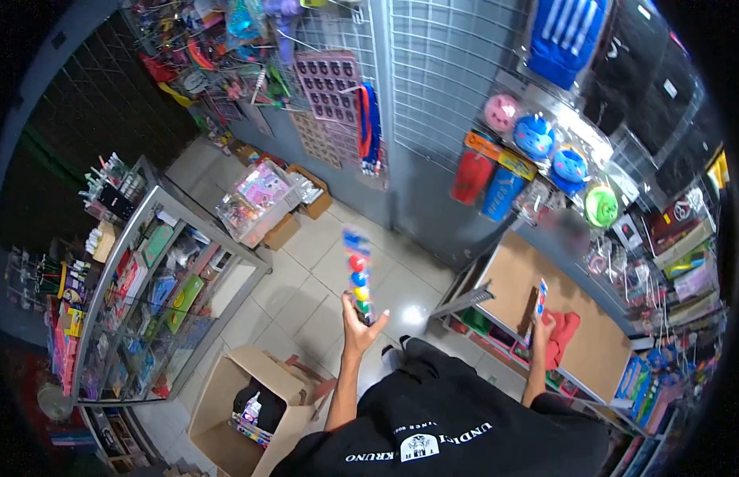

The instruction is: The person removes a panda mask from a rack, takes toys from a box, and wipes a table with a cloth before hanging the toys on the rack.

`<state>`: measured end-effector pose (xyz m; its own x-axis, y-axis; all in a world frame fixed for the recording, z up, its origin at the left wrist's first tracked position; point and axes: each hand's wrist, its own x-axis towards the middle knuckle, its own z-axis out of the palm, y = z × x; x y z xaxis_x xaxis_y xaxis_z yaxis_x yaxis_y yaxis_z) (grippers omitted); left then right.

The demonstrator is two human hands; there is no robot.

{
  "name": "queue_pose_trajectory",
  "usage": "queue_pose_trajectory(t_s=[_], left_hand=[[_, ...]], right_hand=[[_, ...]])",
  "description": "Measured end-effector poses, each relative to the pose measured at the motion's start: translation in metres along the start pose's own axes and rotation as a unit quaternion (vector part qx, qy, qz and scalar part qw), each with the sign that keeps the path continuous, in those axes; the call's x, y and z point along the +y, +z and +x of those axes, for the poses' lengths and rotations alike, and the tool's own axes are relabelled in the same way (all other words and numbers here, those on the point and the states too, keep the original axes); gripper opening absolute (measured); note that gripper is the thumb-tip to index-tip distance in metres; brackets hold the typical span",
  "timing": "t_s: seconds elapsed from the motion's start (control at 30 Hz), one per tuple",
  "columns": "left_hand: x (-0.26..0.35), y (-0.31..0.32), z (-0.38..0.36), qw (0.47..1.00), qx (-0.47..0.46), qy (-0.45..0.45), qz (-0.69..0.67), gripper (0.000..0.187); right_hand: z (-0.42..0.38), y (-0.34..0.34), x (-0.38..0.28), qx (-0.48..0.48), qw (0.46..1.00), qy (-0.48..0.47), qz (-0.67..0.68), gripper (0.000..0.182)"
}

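My left hand (pixel 360 324) is closed around the lower end of a narrow pack of coloured balls (pixel 359 278), held upright over the floor. Red, blue, yellow and green balls line up beneath its blurred blue top. On the right, my right hand (pixel 540 329) grips a slim packet (pixel 541 296) with red and blue on it, seen nearly edge-on, above the brown tabletop (pixel 517 266). A red cloth (pixel 563 337) lies right beside that hand, partly hidden by it.
An open cardboard box (pixel 214 405) with dark contents stands at lower left. Behind it is a glass display case (pixel 139 318) full of goods. Wire racks (pixel 457 79) with hanging merchandise cover the walls. A plastic bin (pixel 258 203) stands by the back wall.
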<state>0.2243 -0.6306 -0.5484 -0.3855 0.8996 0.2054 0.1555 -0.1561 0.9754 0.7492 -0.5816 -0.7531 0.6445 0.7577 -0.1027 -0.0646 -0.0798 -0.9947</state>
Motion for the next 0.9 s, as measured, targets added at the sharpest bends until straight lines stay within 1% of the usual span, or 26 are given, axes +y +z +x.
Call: queue_pose_trajectory(t_s=[0.03,0.07,0.1,0.13,0.2,0.27,0.3,0.37,0.4,0.43,0.47,0.5,0.53,0.57,0.6,0.67,0.7,0.73,0.83,0.9], left_hand=[[-0.009,-0.009,0.007,1.0,0.022,-0.009,0.002,0.06],[-0.018,-0.018,0.013,0.999,0.042,-0.02,0.003,0.062],[-0.017,-0.024,0.02,0.998,0.054,-0.017,0.002,0.06],[-0.013,-0.029,0.03,0.998,0.065,-0.012,0.0,0.057],[-0.014,-0.036,0.056,0.997,0.077,0.002,0.008,0.054],[-0.019,-0.047,0.085,0.996,0.082,0.019,0.036,0.054],[-0.026,-0.051,0.1,0.994,0.093,0.036,0.05,0.057],[-0.028,-0.056,0.14,0.994,0.091,0.058,0.009,0.065],[-0.026,-0.056,0.163,0.994,0.09,0.067,-0.012,0.069],[-0.017,-0.054,0.186,0.992,0.091,0.084,-0.036,0.072],[-0.002,-0.052,0.211,0.989,0.092,0.1,-0.057,0.076],[0.011,-0.049,0.237,0.982,0.108,0.151,-0.039,0.076],[0.026,-0.047,0.266,0.97,0.125,0.207,-0.023,0.077],[0.048,-0.049,0.289,0.978,0.1,0.185,-0.016,0.075],[0.066,-0.052,0.314,0.983,0.076,0.164,-0.01,0.074],[0.086,-0.049,0.373,0.948,0.098,0.301,0.043,0.069],[0.097,-0.047,0.397,0.942,0.109,0.315,0.032,0.063],[0.108,-0.045,0.416,0.934,0.116,0.335,0.036,0.064],[0.138,-0.039,0.467,0.918,0.117,0.376,0.04,0.064],[0.145,-0.034,0.492,0.922,0.118,0.364,0.06,0.064]], right_hand=[[-0.017,-0.007,-0.028,-0.082,0.988,0.11,0.076,0.043],[-0.047,-0.013,-0.081,-0.163,0.951,0.217,0.148,0.041],[-0.052,-0.024,-0.086,-0.256,0.899,0.258,0.244,0.04],[-0.056,-0.033,-0.087,-0.345,0.827,0.291,0.335,0.04],[-0.099,-0.019,-0.112,-0.209,0.879,0.329,0.276,0.042],[-0.102,-0.025,-0.099,-0.329,0.798,0.403,0.305,0.057],[-0.11,-0.012,-0.109,-0.356,0.786,0.411,0.294,0.062],[-0.14,0.037,-0.151,-0.408,0.764,0.423,0.268,0.073],[-0.145,0.061,-0.161,-0.467,0.721,0.43,0.278,0.077],[-0.153,0.094,-0.175,-0.504,0.73,0.391,0.246,0.078],[-0.158,0.119,-0.173,-0.521,0.75,0.345,0.217,0.08],[-0.163,0.144,-0.171,-0.534,0.768,0.298,0.188,0.083],[-0.163,0.174,-0.174,-0.544,0.769,0.285,0.178,0.085],[-0.163,0.204,-0.177,-0.553,0.77,0.271,0.169,0.087],[-0.161,0.241,-0.194,-0.577,0.739,0.3,0.173,0.087],[-0.147,0.292,-0.193,-0.608,0.699,0.313,0.209,0.085],[-0.144,0.313,-0.194,-0.608,0.696,0.31,0.221,0.084],[-0.139,0.335,-0.196,-0.617,0.692,0.297,0.229,0.084],[-0.126,0.394,-0.206,-0.62,0.705,0.271,0.211,0.084],[-0.123,0.428,-0.223,-0.63,0.703,0.252,0.213,0.082]])
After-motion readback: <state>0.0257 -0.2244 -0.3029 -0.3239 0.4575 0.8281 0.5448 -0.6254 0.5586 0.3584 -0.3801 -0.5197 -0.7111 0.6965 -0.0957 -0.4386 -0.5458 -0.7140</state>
